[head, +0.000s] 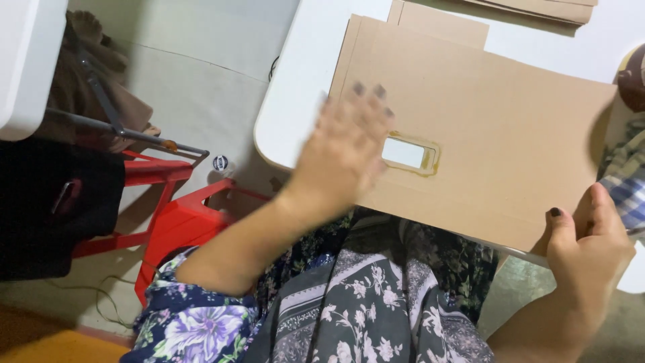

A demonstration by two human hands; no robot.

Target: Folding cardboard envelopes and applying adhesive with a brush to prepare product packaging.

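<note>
1. A white table (295,101) with a rounded corner carries a flat brown cardboard sheet (510,154), which overhangs its near edge; a rectangular window (404,152) lies just beside the left hand's fingertips (366,94).
2. More cardboard pieces (544,8) lie at the table's far edge, well beyond the fingers.

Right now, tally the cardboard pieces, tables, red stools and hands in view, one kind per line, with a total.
Cardboard pieces: 3 (sheet with window, piece behind it, stack at the top edge)
White tables: 2 ()
Red stools: 1
Hands: 2 (left hand, blurred; right hand, at the sheet's corner)
Total: 8
</note>
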